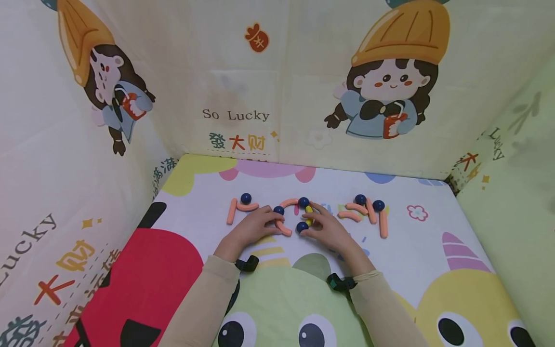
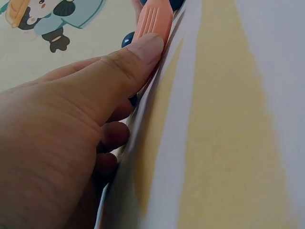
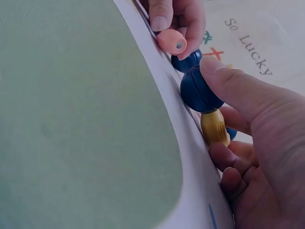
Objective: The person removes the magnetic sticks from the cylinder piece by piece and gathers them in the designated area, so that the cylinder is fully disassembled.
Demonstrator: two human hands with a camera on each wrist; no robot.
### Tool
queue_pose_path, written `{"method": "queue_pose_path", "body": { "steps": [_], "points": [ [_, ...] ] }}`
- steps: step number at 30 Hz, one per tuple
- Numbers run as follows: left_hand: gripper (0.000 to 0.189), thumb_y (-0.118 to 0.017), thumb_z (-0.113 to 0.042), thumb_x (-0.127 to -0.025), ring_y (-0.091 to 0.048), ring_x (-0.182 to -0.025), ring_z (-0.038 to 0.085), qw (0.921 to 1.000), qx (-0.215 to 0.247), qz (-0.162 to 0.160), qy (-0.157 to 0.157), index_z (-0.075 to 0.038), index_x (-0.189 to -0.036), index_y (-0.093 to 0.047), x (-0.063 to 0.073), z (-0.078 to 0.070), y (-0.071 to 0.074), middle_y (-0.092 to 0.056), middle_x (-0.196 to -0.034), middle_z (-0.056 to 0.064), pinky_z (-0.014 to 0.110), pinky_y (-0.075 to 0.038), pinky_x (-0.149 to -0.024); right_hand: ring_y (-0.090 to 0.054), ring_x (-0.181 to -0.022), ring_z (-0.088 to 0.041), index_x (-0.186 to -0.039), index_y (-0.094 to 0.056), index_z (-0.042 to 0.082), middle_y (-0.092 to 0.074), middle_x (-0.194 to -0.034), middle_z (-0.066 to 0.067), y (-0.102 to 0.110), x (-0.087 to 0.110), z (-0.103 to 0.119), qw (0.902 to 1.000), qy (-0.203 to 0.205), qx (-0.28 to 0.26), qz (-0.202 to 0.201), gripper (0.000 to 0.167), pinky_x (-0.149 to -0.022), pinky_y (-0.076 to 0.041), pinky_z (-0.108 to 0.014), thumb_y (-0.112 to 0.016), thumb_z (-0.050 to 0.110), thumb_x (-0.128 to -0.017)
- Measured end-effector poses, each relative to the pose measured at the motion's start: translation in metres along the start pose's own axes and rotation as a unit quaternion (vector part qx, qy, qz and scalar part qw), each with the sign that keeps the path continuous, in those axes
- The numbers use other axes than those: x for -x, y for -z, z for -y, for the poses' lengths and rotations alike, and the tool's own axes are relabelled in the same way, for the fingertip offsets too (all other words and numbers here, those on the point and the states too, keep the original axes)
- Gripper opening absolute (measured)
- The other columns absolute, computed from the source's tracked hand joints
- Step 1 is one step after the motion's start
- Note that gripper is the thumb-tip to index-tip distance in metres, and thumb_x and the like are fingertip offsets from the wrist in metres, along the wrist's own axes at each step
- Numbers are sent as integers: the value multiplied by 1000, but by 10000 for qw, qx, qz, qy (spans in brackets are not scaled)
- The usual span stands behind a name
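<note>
Near the middle of the table, a ring-like chain joins navy balls with curved magnetic rods. My left hand [image 1: 251,227] pinches a pink curved rod [image 1: 284,228] at the chain's lower left, just under a navy ball [image 1: 279,210]. The left wrist view shows the thumb pressed on that rod's ribbed side [image 2: 153,19]. On the other side, my right hand [image 1: 327,230] curls round a navy ball [image 3: 201,89] and the yellow rod [image 3: 214,126] joined to it. Another pink curved rod [image 1: 289,202] and navy ball [image 1: 303,202] form the chain's far side.
To the left lie a pink straight rod [image 1: 231,211], a pink curved rod [image 1: 248,207] and a navy ball [image 1: 245,198]. Right of the hands sit several pink rods [image 1: 383,225] and two navy balls [image 1: 360,199]. A printed cloth wall [image 1: 299,120] rises behind the table.
</note>
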State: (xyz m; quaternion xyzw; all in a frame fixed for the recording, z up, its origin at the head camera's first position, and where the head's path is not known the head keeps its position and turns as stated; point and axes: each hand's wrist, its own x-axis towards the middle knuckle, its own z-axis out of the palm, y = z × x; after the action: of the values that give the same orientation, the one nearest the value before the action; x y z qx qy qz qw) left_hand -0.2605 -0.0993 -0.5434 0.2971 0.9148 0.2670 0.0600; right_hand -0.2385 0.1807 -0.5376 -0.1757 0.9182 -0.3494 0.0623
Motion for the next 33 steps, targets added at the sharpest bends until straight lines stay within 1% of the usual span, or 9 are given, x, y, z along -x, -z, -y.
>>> {"method": "queue_pose_path", "body": {
  "steps": [3, 8, 12, 17, 21, 25, 29, 33],
  "points": [
    [38, -68, -40, -92, -55, -96, 10, 10000, 4, 11, -25, -29, -128, -65, 0, 0, 0, -58, -111, -9, 31, -50, -90, -44, -138, -28, -128, -64, 29, -25, -163, 7, 1, 0, -1, 10000, 3, 33, 6, 52, -108, -41, -54, -72, 54, -84],
    [34, -69, -39, -92, -56, -95, 9, 10000, 86, 0, 42, -30, -125, -67, 0, 1, 0, -57, -110, -9, 31, -50, -89, -55, -119, -22, -127, -66, 27, -27, -163, 3, 1, -1, -3, 10000, 53, 32, -5, 52, -100, -45, -49, -72, 55, -84],
    [31, -69, -37, -92, -57, -99, 9, 9999, 145, -33, 65, -29, -123, -68, 0, 0, 0, -59, -114, -9, 33, -50, -93, -56, -115, -20, -127, -66, 28, -28, -162, 3, 0, -1, -3, 10000, 12, 19, -19, 51, -99, -45, -47, -72, 55, -83],
    [30, -70, -38, -91, -55, -99, 9, 9997, 197, 105, 69, -29, -120, -69, -1, 0, 3, -59, -113, -9, 32, -49, -93, -53, -125, -23, -126, -66, 29, -28, -162, 6, 0, -1, -3, 10000, -22, -26, -3, 50, -103, -44, -48, -73, 54, -83],
    [25, -71, -41, -90, -53, -93, 8, 9998, 94, 200, 12, -31, -113, -71, -2, 1, 4, -57, -106, -12, 29, -48, -87, -46, -136, -27, -125, -66, 31, -28, -162, 8, 0, -2, -4, 10000, -44, -24, 4, 49, -107, -42, -51, -73, 55, -83],
    [24, -71, -46, -88, -53, -90, 7, 9994, 116, 333, 61, -33, -108, -72, -1, 0, 5, -54, -101, -13, 27, -48, -84, -38, -144, -30, -124, -66, 31, -28, -162, 7, 0, -2, -5, 10000, -55, -50, -2, 48, -111, -39, -53, -73, 55, -83],
    [23, -72, -49, -85, -53, -94, 7, 9983, 376, 438, 114, -35, -103, -71, 2, 0, 8, -54, -103, -14, 29, -48, -87, -37, -145, -30, -124, -66, 31, -28, -162, 8, -1, -1, -5, 9999, -65, -77, -11, 47, -111, -38, -54, -73, 54, -83],
    [20, -73, -48, -85, -53, -97, 8, 9975, 539, 464, 57, -36, -100, -69, 5, 0, 14, -55, -108, -16, 31, -48, -89, -45, -138, -28, -124, -66, 30, -28, -162, 7, -2, -1, -5, 9999, -27, -86, -51, 47, -108, -40, -53, -73, 54, -83]
  ]
}}
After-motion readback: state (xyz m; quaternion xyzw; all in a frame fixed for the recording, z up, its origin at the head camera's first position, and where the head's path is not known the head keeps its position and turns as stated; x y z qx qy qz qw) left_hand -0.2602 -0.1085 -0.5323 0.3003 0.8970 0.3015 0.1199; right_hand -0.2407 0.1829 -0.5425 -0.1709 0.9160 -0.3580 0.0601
